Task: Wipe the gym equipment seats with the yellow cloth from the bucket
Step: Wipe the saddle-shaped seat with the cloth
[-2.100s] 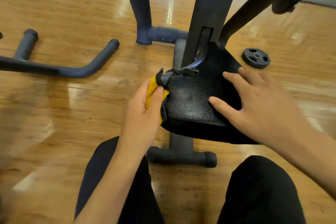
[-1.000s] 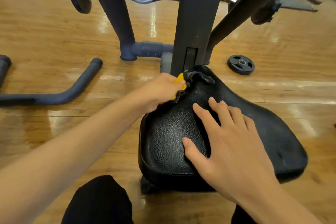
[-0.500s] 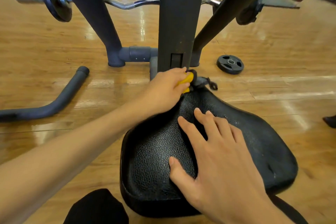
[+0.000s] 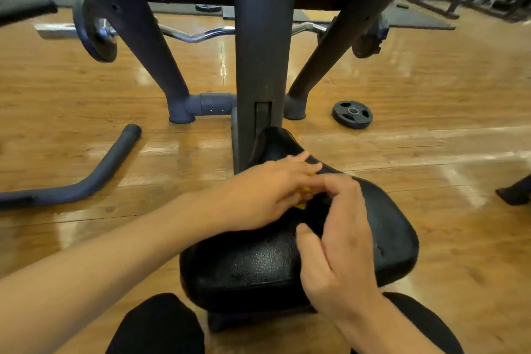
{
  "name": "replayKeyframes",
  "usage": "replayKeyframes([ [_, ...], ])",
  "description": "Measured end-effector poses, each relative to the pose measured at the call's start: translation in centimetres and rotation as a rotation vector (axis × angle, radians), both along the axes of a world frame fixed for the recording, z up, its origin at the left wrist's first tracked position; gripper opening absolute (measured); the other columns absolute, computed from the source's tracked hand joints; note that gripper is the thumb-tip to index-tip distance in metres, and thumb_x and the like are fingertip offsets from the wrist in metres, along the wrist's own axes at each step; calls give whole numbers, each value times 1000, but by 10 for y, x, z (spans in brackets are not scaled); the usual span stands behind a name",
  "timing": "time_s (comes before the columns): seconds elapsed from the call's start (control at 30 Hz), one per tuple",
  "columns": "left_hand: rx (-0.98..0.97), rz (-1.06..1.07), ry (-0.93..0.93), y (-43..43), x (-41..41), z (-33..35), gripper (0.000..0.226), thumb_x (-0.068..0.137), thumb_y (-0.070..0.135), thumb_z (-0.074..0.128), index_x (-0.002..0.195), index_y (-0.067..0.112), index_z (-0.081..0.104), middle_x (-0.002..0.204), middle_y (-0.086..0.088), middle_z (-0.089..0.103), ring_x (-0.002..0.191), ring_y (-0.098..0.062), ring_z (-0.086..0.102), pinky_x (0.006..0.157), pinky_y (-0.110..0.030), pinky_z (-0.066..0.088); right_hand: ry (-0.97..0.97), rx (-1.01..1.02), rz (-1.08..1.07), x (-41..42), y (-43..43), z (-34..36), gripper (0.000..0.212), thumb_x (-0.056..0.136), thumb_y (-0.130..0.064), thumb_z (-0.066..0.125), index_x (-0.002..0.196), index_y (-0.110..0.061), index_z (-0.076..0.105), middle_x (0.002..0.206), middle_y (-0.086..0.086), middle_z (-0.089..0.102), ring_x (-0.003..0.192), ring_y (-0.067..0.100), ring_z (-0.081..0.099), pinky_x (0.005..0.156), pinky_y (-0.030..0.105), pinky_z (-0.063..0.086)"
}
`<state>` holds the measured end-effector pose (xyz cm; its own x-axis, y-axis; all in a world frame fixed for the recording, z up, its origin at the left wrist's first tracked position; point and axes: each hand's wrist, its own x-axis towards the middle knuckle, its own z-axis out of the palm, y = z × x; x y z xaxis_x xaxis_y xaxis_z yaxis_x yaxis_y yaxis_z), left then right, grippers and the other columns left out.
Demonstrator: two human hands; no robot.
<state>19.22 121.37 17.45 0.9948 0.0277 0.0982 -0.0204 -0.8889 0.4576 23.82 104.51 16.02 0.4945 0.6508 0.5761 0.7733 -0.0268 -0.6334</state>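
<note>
Wipe the black pebbled vinyl seat (image 4: 253, 267), starting at its nose.
Fingers of your left hand (image 4: 267, 195) clutch the crumpled yellow cloth (image 4: 305, 190) on the seat's narrow half; your right hand (image 4: 342, 247) curls beside it, grip unclear. Spread it flat, then stroke toward the seat's wide end.

Yellow cloth (image 4: 301, 205) on black seat (image 4: 258, 264)

Glossy plank floor (image 4: 431, 152), streaked with light; beyond the left hand (image 4: 258, 195) a plate-loaded curl bar (image 4: 195, 36) lies before dark mats (image 4: 416, 20); a loose weight plate (image 4: 352, 114) sits beyond the right hand (image 4: 342, 238); a bent grey tube (image 4: 94, 175) lies well left of both.
</note>
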Motion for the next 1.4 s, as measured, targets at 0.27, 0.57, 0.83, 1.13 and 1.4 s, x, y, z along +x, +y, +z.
replayKeyframes([
  [0.27,-169,387,-81,-23,-61,7,64,106,41,46,162,35,18,167,27,4,150,13,-3,121,-10,1,43,-202,-167,18,16,26,31,92,-32,50,122,-23,54,116,-8,55,112,14,50,97,44,42],
  [0.57,-85,701,-8,-50,-72,-17,88,90,74,5,163,27,12,170,11,13,151,4,2,112,-8,-8,-195,-944,6,41,78,13,72,104,-55,25,160,-17,1,168,12,-8,154,31,-11,125,47,2],
  [0.83,64,673,22,-47,-71,-25,91,78,87,21,157,43,32,168,13,23,154,-10,22,124,-33,20,-19,-846,138,109,146,11,56,107,-40,39,152,-10,28,153,20,34,145,37,27,111,40,29],
  [1.13,72,645,8,-45,-75,-31,86,82,80,24,158,40,31,168,11,23,152,-12,25,123,-37,26,-277,-747,181,18,-50,6,66,99,-54,17,159,-26,18,169,-4,3,155,14,-3,126,33,5],
  [1.4,56,637,-29,-42,-72,-32,81,82,78,31,154,40,39,164,7,34,149,-16,32,122,-44,31,-148,-754,9,92,10,-5,52,105,-44,35,151,-19,33,163,7,25,152,23,16,123,39,9],
])
